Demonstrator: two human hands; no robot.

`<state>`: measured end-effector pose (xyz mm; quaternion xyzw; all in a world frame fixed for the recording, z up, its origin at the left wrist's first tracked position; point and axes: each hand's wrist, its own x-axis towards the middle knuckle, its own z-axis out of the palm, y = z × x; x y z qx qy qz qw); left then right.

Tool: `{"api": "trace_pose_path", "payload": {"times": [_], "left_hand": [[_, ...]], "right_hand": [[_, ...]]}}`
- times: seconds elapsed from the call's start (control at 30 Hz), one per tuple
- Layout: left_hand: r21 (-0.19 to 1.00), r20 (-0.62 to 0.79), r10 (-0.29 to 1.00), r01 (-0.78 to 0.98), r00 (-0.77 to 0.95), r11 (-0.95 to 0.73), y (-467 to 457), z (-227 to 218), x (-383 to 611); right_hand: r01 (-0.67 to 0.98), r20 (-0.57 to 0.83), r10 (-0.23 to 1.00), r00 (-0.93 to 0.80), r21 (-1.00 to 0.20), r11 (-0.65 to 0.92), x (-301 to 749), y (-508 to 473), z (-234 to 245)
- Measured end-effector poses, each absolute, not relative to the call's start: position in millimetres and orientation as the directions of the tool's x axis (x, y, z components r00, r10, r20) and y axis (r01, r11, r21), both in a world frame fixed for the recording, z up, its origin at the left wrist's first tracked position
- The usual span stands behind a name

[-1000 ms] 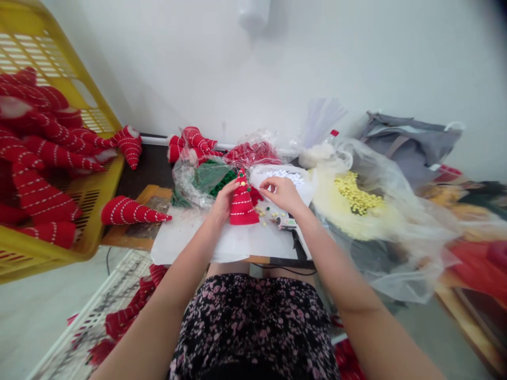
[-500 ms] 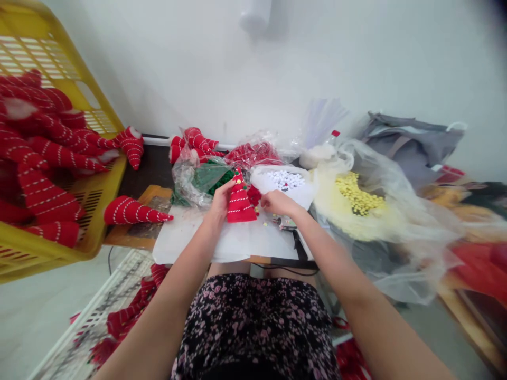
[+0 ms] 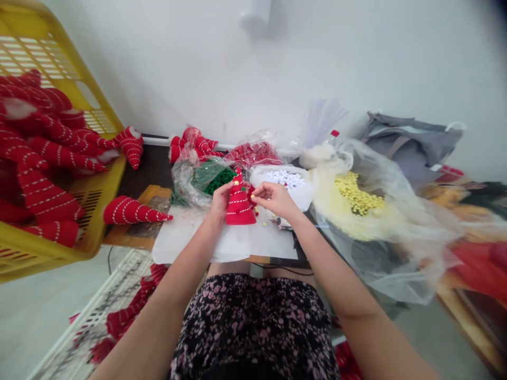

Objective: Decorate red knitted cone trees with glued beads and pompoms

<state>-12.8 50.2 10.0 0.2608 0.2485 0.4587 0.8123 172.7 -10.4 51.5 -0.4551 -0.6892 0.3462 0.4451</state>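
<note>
A small red cone hat (image 3: 240, 205) with white stripes and little coloured dots stands upright on a white sheet (image 3: 186, 235). My left hand (image 3: 219, 200) grips its left side. My right hand (image 3: 274, 198) is just to its right, fingertips pinched together close to the cone's upper side; what they pinch is too small to make out. Tiny loose beads (image 3: 266, 220) lie on the sheet below my right hand.
A yellow crate (image 3: 85, 179) full of red striped cones sits at left, with one cone (image 3: 132, 211) lying beside it. Behind the sheet are bags of green pom-poms (image 3: 216, 179), white beads (image 3: 285, 179) and yellow beads (image 3: 356, 195). A grey bag (image 3: 407, 142) lies at right.
My right hand dipped down to the loose beads on the sheet, then rose back to the cone's right side with fingers pinched. My left hand kept hold of the cone.
</note>
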Motion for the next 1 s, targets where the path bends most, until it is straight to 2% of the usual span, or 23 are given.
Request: {"api": "trace_pose_path", "payload": {"times": [0.13,0.27,0.5,0.6,0.73,0.87,0.93,1.0], "left_hand": [[0.666,-0.143,0.876,-0.609,0.461,0.43,50,9,-12],[0.663,-0.119,0.879,-0.622,0.462,0.417,51,7,-10],[0.68,-0.058,0.914,-0.654,0.401,0.33,49,6,-4],[0.716,-0.004,0.925,-0.645,0.379,0.268,50,3,1],[0.743,0.058,0.929,-0.637,0.366,0.204,54,-3,6],[0.761,0.061,0.923,-0.616,0.38,0.203,53,-3,6],[0.763,0.053,0.922,-0.612,0.382,0.21,52,-1,5],[0.758,0.045,0.924,-0.615,0.38,0.216,50,2,5]], "right_hand": [[0.328,0.323,0.925,-0.199,-0.868,0.374,165,-10,46],[0.405,0.382,0.894,-0.232,-0.798,0.446,163,-10,45],[0.479,0.53,0.832,-0.163,-0.695,0.536,169,-23,69],[0.562,0.541,0.799,-0.262,-0.588,0.583,160,-33,77],[0.668,0.52,0.746,-0.416,-0.382,0.639,144,-36,74],[0.728,0.487,0.704,-0.517,-0.181,0.661,134,-28,62],[0.747,0.465,0.699,-0.543,-0.112,0.655,133,-27,59],[0.751,0.475,0.695,-0.54,-0.1,0.652,137,-28,59]]}}
